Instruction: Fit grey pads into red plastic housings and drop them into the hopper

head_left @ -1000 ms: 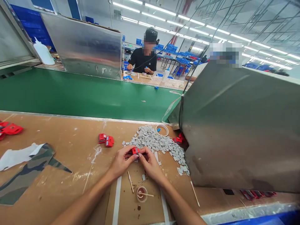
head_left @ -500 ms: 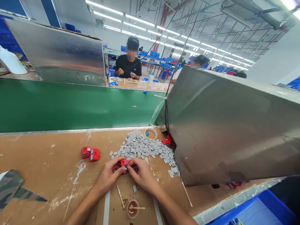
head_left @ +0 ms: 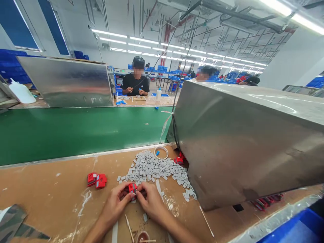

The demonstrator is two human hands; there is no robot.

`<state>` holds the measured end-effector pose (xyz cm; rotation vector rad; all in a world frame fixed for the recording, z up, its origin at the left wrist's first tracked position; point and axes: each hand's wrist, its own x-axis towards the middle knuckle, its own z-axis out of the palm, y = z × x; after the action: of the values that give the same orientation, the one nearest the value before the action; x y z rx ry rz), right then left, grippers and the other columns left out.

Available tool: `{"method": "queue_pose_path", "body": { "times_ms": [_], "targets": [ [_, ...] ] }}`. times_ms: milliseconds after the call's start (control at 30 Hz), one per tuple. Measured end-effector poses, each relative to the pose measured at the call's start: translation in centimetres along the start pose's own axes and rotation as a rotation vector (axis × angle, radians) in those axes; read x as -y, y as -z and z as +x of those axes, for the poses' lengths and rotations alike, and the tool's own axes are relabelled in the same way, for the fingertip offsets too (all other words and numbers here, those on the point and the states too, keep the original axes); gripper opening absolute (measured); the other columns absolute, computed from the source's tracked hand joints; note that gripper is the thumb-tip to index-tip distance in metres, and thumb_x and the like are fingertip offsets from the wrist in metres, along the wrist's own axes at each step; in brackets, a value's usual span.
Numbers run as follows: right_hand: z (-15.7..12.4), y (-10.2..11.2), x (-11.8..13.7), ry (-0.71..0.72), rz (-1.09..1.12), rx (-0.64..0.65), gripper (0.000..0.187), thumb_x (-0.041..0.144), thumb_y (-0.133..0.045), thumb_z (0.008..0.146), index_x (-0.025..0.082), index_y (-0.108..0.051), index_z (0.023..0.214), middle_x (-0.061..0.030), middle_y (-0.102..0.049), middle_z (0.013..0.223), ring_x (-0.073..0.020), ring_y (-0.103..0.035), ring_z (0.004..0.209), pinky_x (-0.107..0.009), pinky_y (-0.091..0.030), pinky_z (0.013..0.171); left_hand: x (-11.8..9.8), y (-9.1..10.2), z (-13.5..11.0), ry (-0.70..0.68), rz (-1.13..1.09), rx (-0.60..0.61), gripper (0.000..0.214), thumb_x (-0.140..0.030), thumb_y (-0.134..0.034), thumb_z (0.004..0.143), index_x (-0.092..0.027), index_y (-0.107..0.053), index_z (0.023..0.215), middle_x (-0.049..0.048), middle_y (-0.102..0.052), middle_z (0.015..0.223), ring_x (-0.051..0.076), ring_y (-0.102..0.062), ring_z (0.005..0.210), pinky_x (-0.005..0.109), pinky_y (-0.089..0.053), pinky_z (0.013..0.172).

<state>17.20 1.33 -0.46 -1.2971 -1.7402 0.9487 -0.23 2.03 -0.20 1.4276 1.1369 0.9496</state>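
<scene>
Between both hands is a small red plastic toy-like part [head_left: 132, 187] with a grey strip across it. My left hand [head_left: 116, 201] pinches its left side, and my right hand [head_left: 149, 198] presses its fingertips against the right side. Just beyond them spreads a pile of small grey plastic tiles [head_left: 152, 166]. A single grey tile [head_left: 145, 218] lies on the table below my hands. Near it are a cotton swab [head_left: 129, 226] and a small cup [head_left: 143, 236] of reddish-brown content, with a stick across it. Two similar red parts [head_left: 101, 181] sit to the left.
A large metal box [head_left: 243, 145] stands on the right, with red parts [head_left: 268, 201] under its edge. A tape roll [head_left: 161, 153] rests behind the tiles. A green belt [head_left: 63, 131] crosses behind the table. A co-worker [head_left: 136, 79] sits beyond it. Camouflage cloth [head_left: 17, 222] lies far left.
The head view has tilted up, so the table and hands sit lower in the picture. Both hands still hold the red part, with only slight finger movement.
</scene>
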Motion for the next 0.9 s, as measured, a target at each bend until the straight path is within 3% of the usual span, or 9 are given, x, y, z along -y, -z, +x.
{"method": "queue_pose_path", "body": {
  "times_ms": [200, 500, 733, 900],
  "targets": [
    [0.20, 0.88, 0.45, -0.038, 0.088, 0.104, 0.013, 0.018, -0.056, 0.087, 0.018, -0.067, 0.081, -0.0048, -0.073, 0.079, -0.0176, -0.065, 0.069, -0.024, -0.045, 0.061, -0.13, -0.05, -0.05, 0.037, -0.050, -0.015, 0.054, -0.056, -0.074, 0.074, -0.014, -0.070, 0.108, 0.0112, -0.075, 0.096, 0.026, -0.070, 0.088, 0.033, -0.058, 0.078],
    [0.12, 0.02, -0.19, -0.028, 0.036, 0.045, 0.010, 0.018, -0.058, 0.081, 0.018, -0.059, 0.071, 0.0004, -0.060, 0.064, -0.0125, -0.053, 0.058, -0.020, -0.035, 0.051, -0.62, -0.39, -0.16, 0.018, -0.067, -0.005, 0.045, -0.051, -0.075, 0.075, -0.013, -0.070, 0.097, 0.0099, -0.073, 0.091, 0.023, -0.068, 0.083, 0.030, -0.056, 0.075],
    [0.05, 0.29, 0.23, -0.002, 0.087, 0.089, 0.011, 0.022, -0.057, 0.085, 0.018, -0.059, 0.075, -0.0018, -0.064, 0.071, -0.0141, -0.058, 0.062, -0.021, -0.039, 0.053, -0.42, -0.30, -0.16, 0.008, -0.033, -0.004, 0.042, -0.050, -0.072, 0.077, -0.014, -0.070, 0.098, 0.0087, -0.072, 0.091, 0.022, -0.067, 0.083, 0.029, -0.056, 0.074],
    [0.03, 0.12, 0.00, -0.011, 0.065, 0.062, 0.012, 0.019, -0.057, 0.083, 0.018, -0.055, 0.071, -0.0001, -0.060, 0.067, -0.0132, -0.055, 0.059, -0.021, -0.037, 0.053, -0.30, -0.39, -0.29, -0.017, 0.001, -0.012, 0.040, -0.048, -0.072, 0.078, -0.014, -0.070, 0.100, 0.0098, -0.073, 0.094, 0.022, -0.068, 0.084, 0.030, -0.056, 0.078]
  ]
}}
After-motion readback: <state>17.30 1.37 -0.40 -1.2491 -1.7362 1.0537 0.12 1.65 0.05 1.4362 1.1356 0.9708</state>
